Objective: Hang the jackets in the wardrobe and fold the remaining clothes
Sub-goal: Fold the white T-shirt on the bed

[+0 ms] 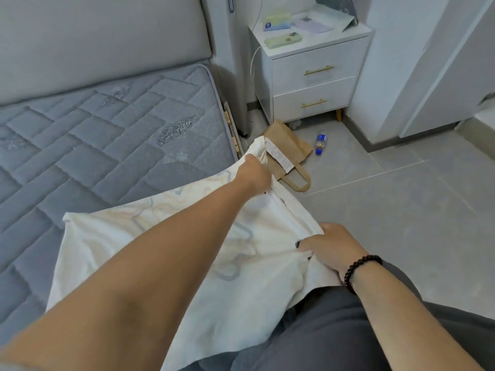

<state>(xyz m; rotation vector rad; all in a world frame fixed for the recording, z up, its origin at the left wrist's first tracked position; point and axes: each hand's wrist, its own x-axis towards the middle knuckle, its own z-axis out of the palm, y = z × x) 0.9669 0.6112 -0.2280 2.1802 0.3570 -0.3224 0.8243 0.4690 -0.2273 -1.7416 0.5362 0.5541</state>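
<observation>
Both hands pinch our cloth: left hand (254,174) at one o'clock, right hand (330,246) at four. The cloth (262,298) looks light, limp; we'd grip corners.

One view only, from a wide-angle camera worn on the person's head. It looked forward and steeply down, so both forearms ran up from the bottom edge and the hands sat close, the left hand (253,174) near mid-frame and the right hand (330,243) lower and to the right. The person's lap filled the bottom right corner, very near the lens. The bed (101,135) took the left half, slanting away toward its headboard (101,41) at the top left. The floor (401,196) spread across the right, and the nightstand (310,73) stood farther off at the top centre. Straight edges bowed toward the frame's borders.
</observation>
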